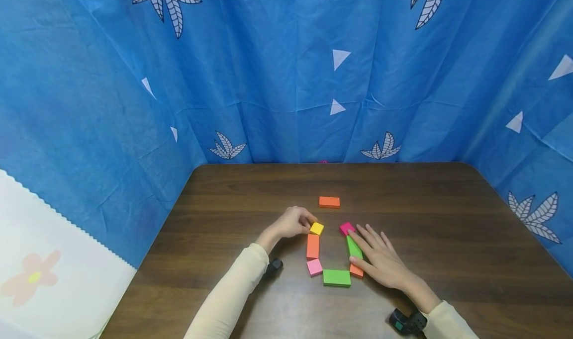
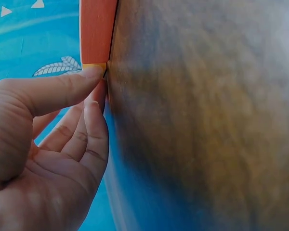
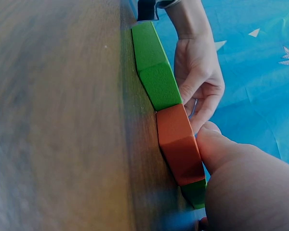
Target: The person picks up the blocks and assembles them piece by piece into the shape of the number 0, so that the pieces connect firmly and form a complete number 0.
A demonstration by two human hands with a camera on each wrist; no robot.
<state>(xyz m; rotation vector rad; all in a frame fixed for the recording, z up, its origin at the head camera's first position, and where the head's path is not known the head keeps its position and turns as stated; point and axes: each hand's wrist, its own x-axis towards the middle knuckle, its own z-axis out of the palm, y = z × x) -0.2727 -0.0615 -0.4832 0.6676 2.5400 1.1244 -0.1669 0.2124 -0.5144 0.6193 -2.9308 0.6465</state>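
My left hand [image 1: 293, 222] pinches a small yellow block [image 1: 317, 228] between thumb and fingers. That block sits at the far end of an orange block [image 1: 313, 247]; in the left wrist view the thumb covers most of the yellow. A light pink block [image 1: 315, 267] follows, then a green block [image 1: 337, 278] lying crosswise at the front. On the right side, my right hand [image 1: 382, 259] lies with fingers extended along a magenta block [image 1: 346, 228], a second green block [image 1: 354, 247] and an orange block [image 3: 180, 144], its thumb touching the orange one.
A separate orange block [image 1: 329, 202] lies farther back on the brown wooden table [image 1: 250, 185]. Blue patterned cloth [image 1: 277, 70] hangs behind the table and along its sides. Each wrist carries a small black camera, such as the right wrist camera [image 1: 407, 322].
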